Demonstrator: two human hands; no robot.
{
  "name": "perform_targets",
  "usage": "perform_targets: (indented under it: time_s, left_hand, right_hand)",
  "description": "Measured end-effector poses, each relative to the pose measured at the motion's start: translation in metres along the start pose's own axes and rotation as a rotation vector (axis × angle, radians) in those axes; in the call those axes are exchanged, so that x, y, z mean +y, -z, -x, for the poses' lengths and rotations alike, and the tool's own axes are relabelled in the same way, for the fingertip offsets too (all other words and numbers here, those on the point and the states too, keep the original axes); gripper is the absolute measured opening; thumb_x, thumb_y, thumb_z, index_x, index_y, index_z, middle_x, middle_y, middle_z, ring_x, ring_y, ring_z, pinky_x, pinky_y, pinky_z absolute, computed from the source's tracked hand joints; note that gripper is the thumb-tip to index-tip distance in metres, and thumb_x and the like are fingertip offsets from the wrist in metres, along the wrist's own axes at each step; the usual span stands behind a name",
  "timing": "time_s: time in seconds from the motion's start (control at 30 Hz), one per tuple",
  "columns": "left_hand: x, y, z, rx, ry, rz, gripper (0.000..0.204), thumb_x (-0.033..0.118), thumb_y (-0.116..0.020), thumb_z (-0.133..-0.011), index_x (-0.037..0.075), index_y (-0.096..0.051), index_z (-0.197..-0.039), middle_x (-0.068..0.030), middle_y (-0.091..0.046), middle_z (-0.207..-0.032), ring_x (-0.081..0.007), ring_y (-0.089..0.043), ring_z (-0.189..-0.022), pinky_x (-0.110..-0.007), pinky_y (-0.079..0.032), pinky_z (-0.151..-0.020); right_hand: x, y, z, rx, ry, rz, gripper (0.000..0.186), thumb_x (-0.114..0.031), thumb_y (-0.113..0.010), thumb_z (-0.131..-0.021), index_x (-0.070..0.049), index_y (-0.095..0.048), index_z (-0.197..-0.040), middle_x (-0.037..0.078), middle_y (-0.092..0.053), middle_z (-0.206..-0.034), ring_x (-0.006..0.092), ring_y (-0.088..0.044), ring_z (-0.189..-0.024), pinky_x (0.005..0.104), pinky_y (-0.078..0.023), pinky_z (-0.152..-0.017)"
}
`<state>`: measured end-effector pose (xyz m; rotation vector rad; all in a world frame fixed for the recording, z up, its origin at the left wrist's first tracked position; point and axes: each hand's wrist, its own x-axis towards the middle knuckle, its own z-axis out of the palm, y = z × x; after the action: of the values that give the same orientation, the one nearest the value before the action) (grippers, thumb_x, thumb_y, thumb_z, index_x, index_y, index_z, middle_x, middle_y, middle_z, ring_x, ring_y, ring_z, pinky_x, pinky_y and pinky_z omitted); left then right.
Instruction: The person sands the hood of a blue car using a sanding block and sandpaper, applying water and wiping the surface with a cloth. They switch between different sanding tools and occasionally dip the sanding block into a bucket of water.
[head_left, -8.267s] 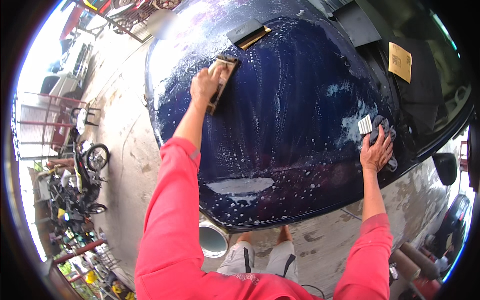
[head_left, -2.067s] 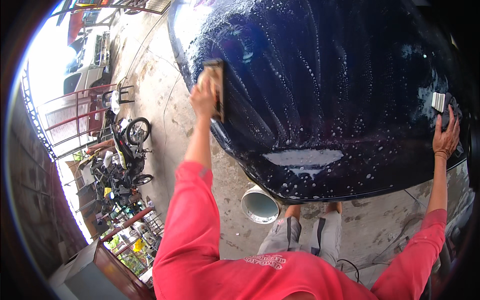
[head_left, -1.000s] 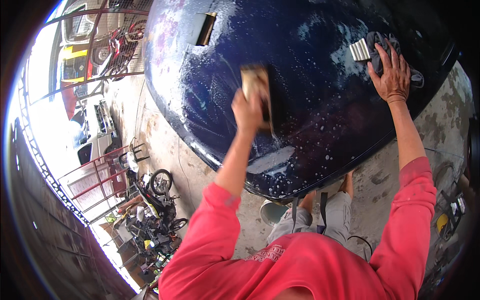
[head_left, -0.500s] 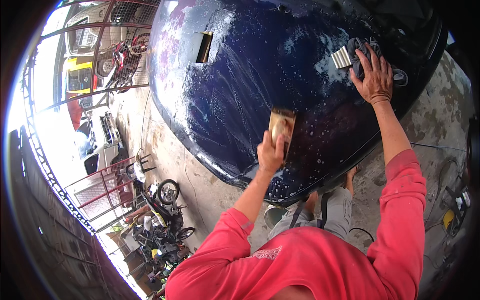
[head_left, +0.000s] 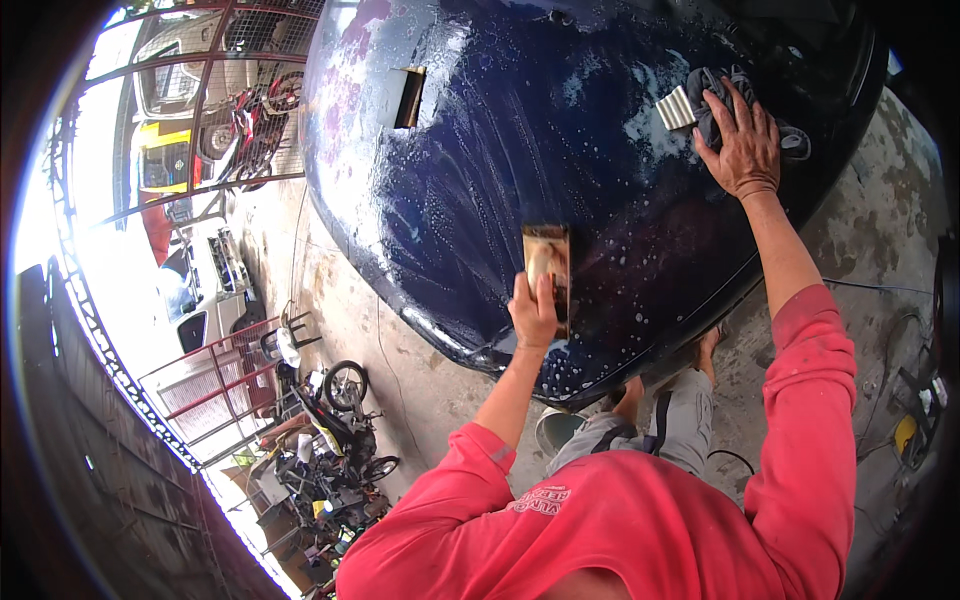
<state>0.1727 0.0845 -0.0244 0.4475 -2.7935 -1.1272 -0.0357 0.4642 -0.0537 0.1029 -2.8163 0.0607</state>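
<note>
My left hand (head_left: pixel 534 318) grips a tan, dark-edged sanding block (head_left: pixel 545 255) against the wet, dark blue car hood (head_left: pixel 630 240), over its lower middle, where soapy streaks and droplets show. My right hand (head_left: pixel 742 148) lies with spread fingers over a crumpled dark grey cloth (head_left: pixel 715 95) near the hood's right side. Just left of that cloth sits a ribbed white block (head_left: pixel 675 108). A dark rectangular pad with a tan edge (head_left: pixel 409 98) lies farther up on the hood's left part. Whitish and pale patches mark the hood's surface.
Concrete floor (head_left: pixel 405 400) borders the hood, with a bucket (head_left: pixel 553 432) below its near edge, partly behind my legs. Parked motorbikes (head_left: pixel 330 420) stand at left near red metal railings (head_left: pixel 205 100) and a white vehicle (head_left: pixel 210 280). Cables and equipment (head_left: pixel 905 430) lie at right.
Since a second ago my left hand and sanding block have moved down and right, then slightly left in the last half second. My right hand stays on the cloth as the view shifts.
</note>
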Motion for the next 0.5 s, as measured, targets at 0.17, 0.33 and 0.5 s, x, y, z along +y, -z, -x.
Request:
perform_targets:
  time_s: [0.17, 0.33, 0.5]
  left_hand:
    - [0.001, -0.008, -0.155, 0.138, -0.33, -0.17, 0.037, 0.034, -0.062, -0.109, -0.001, -0.066, -0.098, -0.0317, -0.068, -0.081, -0.0538, -0.072, -0.083, -0.053, -0.055, -0.068]
    - [0.016, -0.025, -0.341, 0.23, -0.165, -0.172, 0.06, 0.051, -0.058, -0.108, -0.005, -0.074, -0.092, -0.0336, -0.073, -0.091, -0.0534, -0.071, -0.088, -0.058, -0.054, -0.079]
    - [-0.013, -0.006, -0.097, 0.063, -0.313, -0.092, 0.036, 0.036, -0.066, -0.107, 0.001, -0.064, -0.097, -0.0308, -0.068, -0.081, -0.0563, -0.07, -0.083, -0.053, -0.056, -0.069]
  right_hand:
    - [0.004, -0.006, 0.004, 0.014, 0.01, -0.008, 0.066, -0.052, -0.067, -0.099, -0.036, -0.05, -0.161, -0.002, -0.04, -0.173, 0.0379, -0.053, -0.143, 0.0558, -0.04, -0.123]
    - [0.006, -0.017, 0.008, 0.063, 0.005, 0.008, 0.065, -0.053, -0.068, -0.099, -0.036, -0.051, -0.16, -0.001, -0.044, -0.171, 0.0388, -0.055, -0.141, 0.0558, -0.041, -0.122]
    - [0.001, -0.005, 0.003, 0.076, 0.017, -0.04, 0.065, -0.052, -0.069, -0.098, -0.035, -0.052, -0.159, -0.002, -0.042, -0.172, 0.0395, -0.055, -0.14, 0.0568, -0.041, -0.121]
